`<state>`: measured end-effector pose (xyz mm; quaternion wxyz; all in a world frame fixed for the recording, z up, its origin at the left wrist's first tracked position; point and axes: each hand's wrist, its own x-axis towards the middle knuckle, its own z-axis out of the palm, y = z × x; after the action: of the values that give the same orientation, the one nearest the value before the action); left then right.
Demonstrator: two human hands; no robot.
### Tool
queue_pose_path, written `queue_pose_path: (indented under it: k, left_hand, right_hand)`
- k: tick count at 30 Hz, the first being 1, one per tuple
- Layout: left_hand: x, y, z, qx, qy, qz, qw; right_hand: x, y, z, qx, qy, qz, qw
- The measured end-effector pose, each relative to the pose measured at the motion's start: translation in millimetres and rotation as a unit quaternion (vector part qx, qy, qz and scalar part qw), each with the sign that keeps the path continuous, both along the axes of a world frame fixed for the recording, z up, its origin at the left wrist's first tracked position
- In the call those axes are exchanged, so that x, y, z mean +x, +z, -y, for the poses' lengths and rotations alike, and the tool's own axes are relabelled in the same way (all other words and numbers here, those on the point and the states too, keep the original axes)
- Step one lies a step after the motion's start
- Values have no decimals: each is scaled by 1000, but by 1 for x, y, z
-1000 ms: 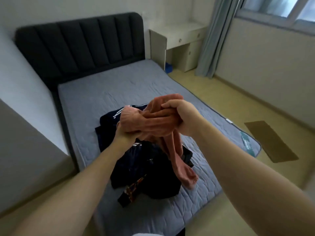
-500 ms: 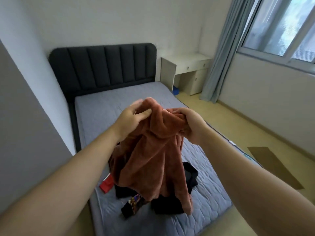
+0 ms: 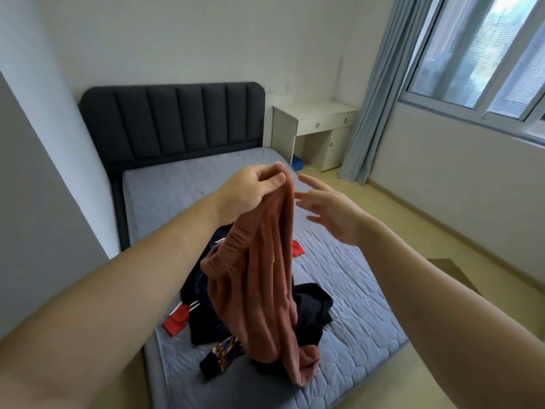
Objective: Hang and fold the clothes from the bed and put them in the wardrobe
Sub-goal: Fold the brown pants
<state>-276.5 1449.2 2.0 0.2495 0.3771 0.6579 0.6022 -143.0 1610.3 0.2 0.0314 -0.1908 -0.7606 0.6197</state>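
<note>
A bedroom in a home. A bed (image 3: 165, 190) with a bare grey quilted mattress stands against a plain white wall (image 3: 206, 39), topped by a dark padded headboard (image 3: 177, 119) with upright channels. Just beside the bed, in the corner, is a small white desk (image 3: 315, 113) with two knobbed drawers and a cupboard below. A long blue-grey curtain (image 3: 380, 93) hangs beside a wide sliding window (image 3: 483, 54). The floor (image 3: 398, 225) is pale yellow. A heap of dark clothes (image 3: 312, 308) lies on the mattress.
</note>
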Motion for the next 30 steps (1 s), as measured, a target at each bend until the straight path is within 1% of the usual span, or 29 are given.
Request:
queue_pose_path:
  k: [1, 2, 3, 5, 7, 8, 9, 10, 12, 13, 15, 17, 18, 19, 21, 22, 23, 24, 25, 26, 27, 28, 29, 30]
  left_hand:
    - [5, 0, -5, -16, -5, -16, 1000]
    - [9, -1, -10, -22, -9, -20, 999]
    - [13, 1, -14, -23, -11, -21, 999]
    - [15, 3, -18, -17, -21, -10, 1000]
    - [14, -3, -21, -13, -52, 32, 998]
    - [13, -12, -24, -25, -59, 45, 997]
    - [14, -22, -28, -55, -55, 35, 996]
    - [19, -35, -35, -102, -51, 2, 993]
    - [31, -65, -62, -205, -70, -87, 972]
    - [36, -84, -79, -240, -79, -112, 961]
    - [41, -116, -112, -273, -66, -109, 953]
    - [50, -135, -144, -282, -43, -120, 951]
    - [58, -137, -157, -296, -45, -123, 946]
    - [65, -139, -169, -310, -40, -105, 944]
    - [73, -140, -196, -365, -58, -123, 921]
    - [72, -136, -208, -384, -52, -165, 907]
    - [68, -130, -220, -402, -27, -199, 893]
    - [65, -119, -231, -421, -7, -246, 873]
    - [60, -107, -242, -439, 7, -290, 850]
    - [55, -96, -254, -453, 25, -335, 826]
    - [49, -84, -265, -464, 41, -377, 800]
    - [43, -71, -277, -466, 52, -416, 779]
    - [36, -59, -289, -460, 58, -442, 768]
    - [30, -49, -299, -447, 66, -455, 767]
  right_hand:
    - [-2, -5, -1, -19, 48, 4, 999]
    - [-3, -10, -3, -7, 82, 9, 997]
    - [-4, -16, -4, 27, 87, 18, 996]
    - [-7, -21, -10, 32, 41, 14, 999]
    - [-5, -25, -27, -13, -6, -14, 1000]
    - [-3, -24, -37, -34, -24, -31, 999]
    - [0, -22, -51, -53, -39, -44, 997]
    - [6, -20, -64, -72, -52, -50, 995]
    - [18, -15, -94, -110, -65, -60, 990]
    - [24, -12, -110, -123, -67, -68, 988]
    - [36, -5, -144, -142, -75, -85, 983]
    - [50, 2, -184, -169, -88, -106, 976]
    - [58, 4, -205, -178, -88, -111, 974]
    - [64, 6, -225, -177, -84, -110, 974]
    - [74, 7, -262, -123, -71, -90, 986]
    - [78, 5, -280, -63, -66, -75, 993]
    - [81, 3, -297, 17, -57, -58, 997]
    - [84, 0, -313, 114, -36, -39, 992]
    - [88, -2, -327, 221, 5, -10, 975]
    - [91, -5, -340, 326, 56, 27, 943]
    - [94, -10, -352, 409, 104, 65, 904]
    - [96, -14, -363, 460, 137, 94, 872]
    - [97, -19, -374, 487, 156, 108, 852]
    - [98, -25, -384, 498, 162, 110, 845]
